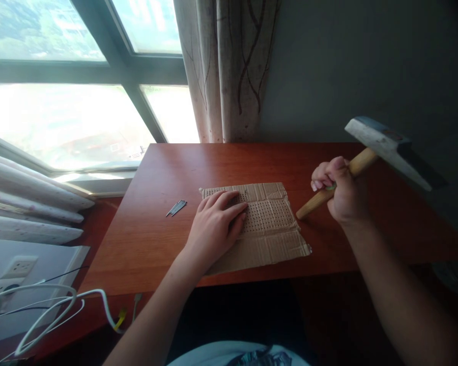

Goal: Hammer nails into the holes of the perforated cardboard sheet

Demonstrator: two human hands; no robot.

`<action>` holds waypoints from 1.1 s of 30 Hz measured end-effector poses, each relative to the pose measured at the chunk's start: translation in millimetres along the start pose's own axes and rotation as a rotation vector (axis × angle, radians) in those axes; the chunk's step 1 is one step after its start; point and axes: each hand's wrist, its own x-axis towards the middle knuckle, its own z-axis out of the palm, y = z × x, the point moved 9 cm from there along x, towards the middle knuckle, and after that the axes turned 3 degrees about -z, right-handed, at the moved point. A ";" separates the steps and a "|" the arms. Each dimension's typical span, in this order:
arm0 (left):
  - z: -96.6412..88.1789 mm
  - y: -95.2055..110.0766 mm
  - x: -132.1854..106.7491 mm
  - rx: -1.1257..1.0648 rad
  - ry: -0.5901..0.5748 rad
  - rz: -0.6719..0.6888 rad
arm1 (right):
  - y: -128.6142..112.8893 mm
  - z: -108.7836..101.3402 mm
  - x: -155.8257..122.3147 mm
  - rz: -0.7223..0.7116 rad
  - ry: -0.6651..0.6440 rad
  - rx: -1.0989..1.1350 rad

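A piece of brown cardboard (269,245) with rows of small dark holes lies on the table. My left hand (216,221) rests on its left part, fingers stretched out and thumb close beside the index finger. Nothing shows in that hand, though the cardboard under the palm is hidden. Raised to the right of the cardboard, my right hand (339,188) is closed round the wooden handle of a hammer (362,161). The metal head is up and away from the cardboard, and the handle's end points down toward its right edge. A small bunch of nails (176,208) lies left of my left hand.
The reddish-brown wooden table (145,244) stands against a wall and a bright window (61,117). A patterned curtain (229,71) hangs behind it. White cables (70,297) and a wall socket (19,267) are at the lower left, beside the table's edge.
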 end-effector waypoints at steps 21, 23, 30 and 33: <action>-41.1 -124.9 -30.7 0.292 0.073 -0.452 | 32.5 -8.5 -13.6 0.095 0.080 0.141; -33.3 -140.4 -38.7 0.338 0.005 -0.495 | 34.3 -6.7 -12.8 0.101 0.066 0.164; -17.5 -154.5 -48.0 0.394 -0.077 -0.579 | 36.3 -7.0 -10.3 0.063 0.094 0.262; -14.9 -154.2 -45.9 0.415 -0.098 -0.590 | 36.2 -7.1 -10.8 0.063 0.094 0.277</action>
